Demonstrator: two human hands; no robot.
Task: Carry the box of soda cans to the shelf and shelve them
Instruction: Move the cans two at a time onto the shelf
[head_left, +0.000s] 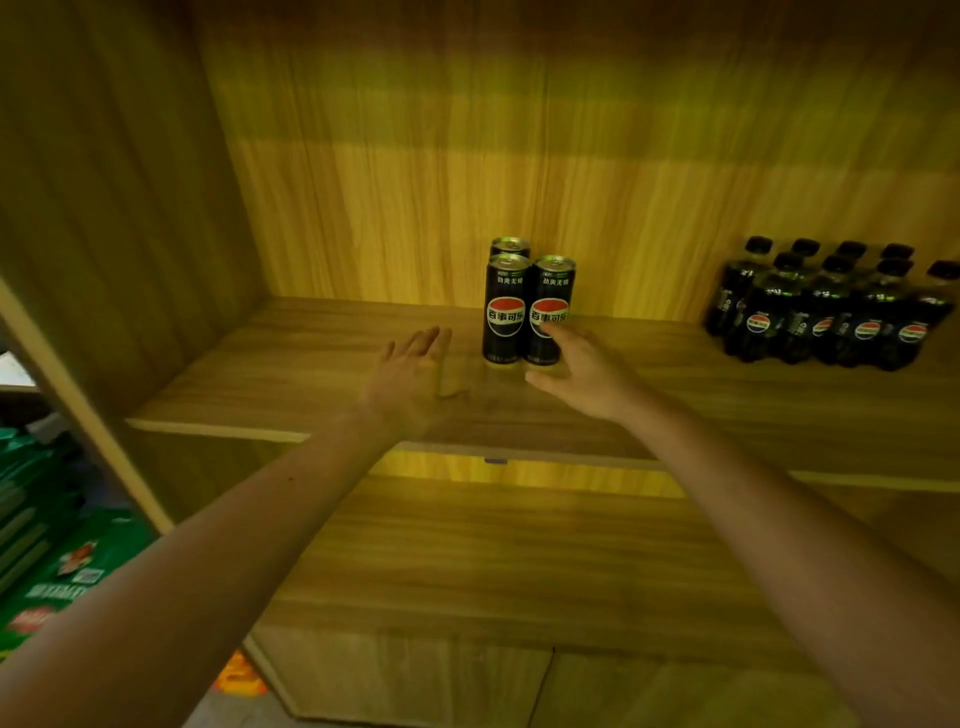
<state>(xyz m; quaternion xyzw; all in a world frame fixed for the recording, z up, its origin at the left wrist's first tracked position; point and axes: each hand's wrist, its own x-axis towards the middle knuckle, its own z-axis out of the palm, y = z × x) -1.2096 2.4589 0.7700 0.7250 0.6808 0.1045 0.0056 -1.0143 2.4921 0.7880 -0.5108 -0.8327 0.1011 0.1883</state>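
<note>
Three tall black soda cans stand upright on the wooden shelf (291, 364): a front left can (505, 312), a front right can (550, 291), and a third can (510, 246) behind them, mostly hidden. My right hand (587, 371) is just in front of the right can, fingers spread, fingertips at or touching its lower front. My left hand (413, 382) hovers open over the shelf, left of the cans and apart from them. The box is not in view.
A shrink-wrapped pack of dark soda bottles (826, 312) stands at the shelf's right end. The cabinet's side wall (114, 208) closes the left. A lower wooden ledge (519, 561) lies beneath. Green packaged goods (47, 545) are stacked outside at the lower left.
</note>
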